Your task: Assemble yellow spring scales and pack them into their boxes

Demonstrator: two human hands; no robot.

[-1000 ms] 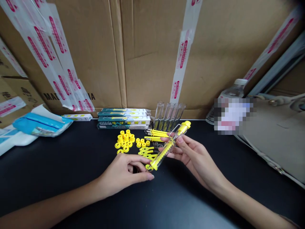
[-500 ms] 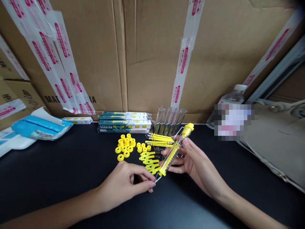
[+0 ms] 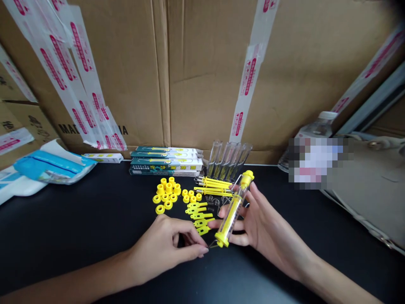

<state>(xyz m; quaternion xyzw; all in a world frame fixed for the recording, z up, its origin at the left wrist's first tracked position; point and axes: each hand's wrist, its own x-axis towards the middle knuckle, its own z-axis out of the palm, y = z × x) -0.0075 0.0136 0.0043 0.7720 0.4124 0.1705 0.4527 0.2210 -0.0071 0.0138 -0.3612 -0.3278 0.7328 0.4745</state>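
- We record taped cardboard cartons (image 3: 202,84) standing along the rear edge of a black work table (image 3: 79,236).
- We find the right hand (image 3: 268,232) with fingers spread, holding the tube upright but tilted, clear of the table.
- We find the left hand (image 3: 163,249) with fingertips pressed together, pinching a thin wire (image 3: 214,245) at the tube's lower end.
- We observe the clear tube with yellow ends (image 3: 232,215) above the table, just right of the loose parts.
- We note stacked printed boxes (image 3: 166,161) against the cartons.
- We count a row of clear empty tubes (image 3: 228,159) behind yellow plunger rods (image 3: 215,186).
- We see yellow rings (image 3: 166,192) and flat yellow pieces (image 3: 198,215) on the table.
- We note small coil springs (image 3: 210,202) among them.
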